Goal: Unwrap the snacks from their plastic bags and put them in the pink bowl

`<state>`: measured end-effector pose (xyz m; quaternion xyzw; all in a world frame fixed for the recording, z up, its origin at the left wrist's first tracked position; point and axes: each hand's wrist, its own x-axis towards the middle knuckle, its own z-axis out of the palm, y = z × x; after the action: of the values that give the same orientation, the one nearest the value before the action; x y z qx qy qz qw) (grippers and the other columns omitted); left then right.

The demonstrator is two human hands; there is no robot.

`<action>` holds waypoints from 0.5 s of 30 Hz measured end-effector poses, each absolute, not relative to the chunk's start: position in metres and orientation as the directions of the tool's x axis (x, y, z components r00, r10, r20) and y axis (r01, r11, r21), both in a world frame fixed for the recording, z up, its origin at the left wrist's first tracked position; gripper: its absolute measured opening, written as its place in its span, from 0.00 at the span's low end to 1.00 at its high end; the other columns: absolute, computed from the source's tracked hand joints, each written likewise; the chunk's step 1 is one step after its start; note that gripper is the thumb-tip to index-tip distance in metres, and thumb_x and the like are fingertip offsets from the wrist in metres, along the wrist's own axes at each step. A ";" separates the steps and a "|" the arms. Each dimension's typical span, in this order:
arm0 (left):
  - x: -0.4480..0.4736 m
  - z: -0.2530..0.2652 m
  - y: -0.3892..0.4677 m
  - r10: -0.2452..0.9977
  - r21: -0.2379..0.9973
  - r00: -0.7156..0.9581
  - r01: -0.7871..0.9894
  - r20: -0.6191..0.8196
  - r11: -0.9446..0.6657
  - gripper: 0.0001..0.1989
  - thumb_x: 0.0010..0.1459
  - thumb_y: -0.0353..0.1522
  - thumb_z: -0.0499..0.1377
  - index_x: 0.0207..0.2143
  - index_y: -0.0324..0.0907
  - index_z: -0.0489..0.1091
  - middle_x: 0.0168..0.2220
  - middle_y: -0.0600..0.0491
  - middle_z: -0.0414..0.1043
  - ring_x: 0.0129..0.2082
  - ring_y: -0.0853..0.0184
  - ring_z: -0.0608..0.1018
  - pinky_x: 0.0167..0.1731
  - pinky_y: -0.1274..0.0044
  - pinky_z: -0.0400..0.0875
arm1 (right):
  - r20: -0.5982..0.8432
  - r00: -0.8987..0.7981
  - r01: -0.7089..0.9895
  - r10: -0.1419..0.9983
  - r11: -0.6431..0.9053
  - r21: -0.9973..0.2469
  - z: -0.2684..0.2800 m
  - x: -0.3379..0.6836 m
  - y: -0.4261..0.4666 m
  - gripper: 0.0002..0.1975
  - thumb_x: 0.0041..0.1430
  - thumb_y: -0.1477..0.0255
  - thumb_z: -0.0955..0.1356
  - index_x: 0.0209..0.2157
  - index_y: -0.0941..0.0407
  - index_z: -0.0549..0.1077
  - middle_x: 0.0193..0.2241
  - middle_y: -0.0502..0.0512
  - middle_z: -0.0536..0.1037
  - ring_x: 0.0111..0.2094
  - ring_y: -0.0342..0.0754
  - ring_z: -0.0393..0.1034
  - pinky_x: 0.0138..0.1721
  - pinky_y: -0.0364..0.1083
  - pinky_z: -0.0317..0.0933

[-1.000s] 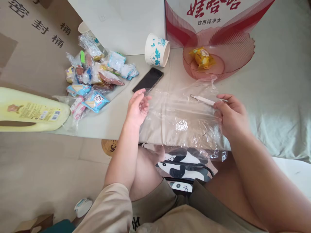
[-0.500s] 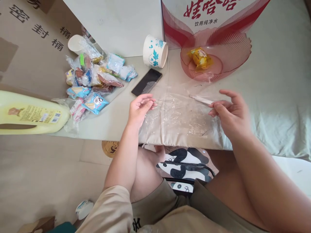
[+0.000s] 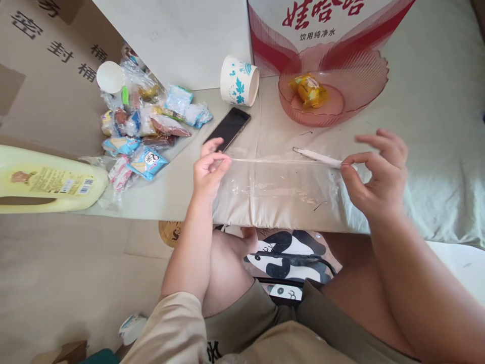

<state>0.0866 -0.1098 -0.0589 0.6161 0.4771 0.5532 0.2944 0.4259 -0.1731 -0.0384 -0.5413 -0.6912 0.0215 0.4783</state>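
You hold clear plastic film (image 3: 273,187) stretched between both hands above the cloth-covered table (image 3: 428,136), near its front edge. Your left hand (image 3: 208,172) pinches one end of the film's upper edge between thumb and finger; your right hand (image 3: 381,177) pinches the other end, its remaining fingers spread. A white pen-like stick (image 3: 317,157) runs up to your right fingertips; whether they grip it too cannot be told. Beyond the film, a pink ribbed bowl (image 3: 364,76) holds one yellow-wrapped snack (image 3: 308,91), in front of a red-and-white box (image 3: 318,17). A leaf-patterned paper cup (image 3: 237,83) lies on its side near a dark phone (image 3: 232,125), its inside mostly hidden. To your left, a white cup (image 3: 110,77), contents unclear, sits behind heaped wrapped snacks (image 3: 147,159) beside a pale yellow jug (image 3: 49,177).
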 end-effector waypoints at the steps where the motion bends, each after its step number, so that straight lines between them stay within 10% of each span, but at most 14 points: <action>1: 0.088 -0.056 -0.111 0.934 0.923 -0.060 0.187 0.352 -0.336 0.23 0.49 0.53 0.68 0.26 0.43 0.73 0.39 0.50 0.76 0.45 0.61 0.80 0.47 0.68 0.76 | 0.622 0.029 0.685 0.783 0.437 -0.583 -0.037 0.426 -0.175 0.05 0.61 0.70 0.69 0.29 0.51 0.73 0.40 0.58 0.80 0.59 0.63 0.69 0.61 0.68 0.56; 4: 0.096 -0.050 -0.117 0.973 0.972 -0.049 0.072 0.225 -0.222 0.23 0.51 0.54 0.67 0.28 0.43 0.71 0.25 0.55 0.73 0.27 0.68 0.79 0.33 0.75 0.76 | 0.381 0.075 0.478 0.921 0.302 -0.824 -0.032 0.425 -0.183 0.06 0.65 0.67 0.67 0.32 0.50 0.70 0.23 0.48 0.77 0.37 0.53 0.79 0.49 0.59 0.69; 7: 0.103 -0.045 -0.119 0.978 0.978 -0.056 0.079 0.200 -0.196 0.24 0.51 0.53 0.67 0.29 0.43 0.69 0.19 0.59 0.67 0.18 0.73 0.73 0.23 0.80 0.70 | 0.071 0.128 0.191 0.989 0.045 -0.981 -0.022 0.420 -0.185 0.11 0.62 0.59 0.70 0.34 0.51 0.69 0.17 0.44 0.72 0.15 0.43 0.65 0.20 0.45 0.62; 11: 0.107 -0.039 -0.119 0.997 1.000 -0.079 -0.011 -0.003 0.002 0.24 0.52 0.55 0.65 0.32 0.45 0.66 0.15 0.64 0.57 0.11 0.77 0.61 0.13 0.83 0.57 | -0.294 -0.004 -0.149 0.956 -0.291 -0.945 -0.007 0.422 -0.181 0.21 0.50 0.56 0.76 0.40 0.49 0.68 0.14 0.41 0.71 0.07 0.39 0.51 0.10 0.41 0.42; 15: 0.103 -0.032 -0.119 0.925 0.926 0.041 0.000 -0.378 0.378 0.21 0.55 0.50 0.66 0.32 0.45 0.64 0.13 0.65 0.54 0.08 0.78 0.55 0.09 0.83 0.41 | -0.463 -0.294 -0.147 0.836 -0.518 -0.843 -0.007 0.434 -0.173 0.30 0.47 0.44 0.71 0.44 0.52 0.75 0.15 0.48 0.73 0.07 0.43 0.54 0.10 0.44 0.43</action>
<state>0.1028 -0.1186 -0.0316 0.4024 0.5748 0.3860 0.5989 0.4342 -0.1734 -0.0067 -0.4870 -0.3539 0.7225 0.3402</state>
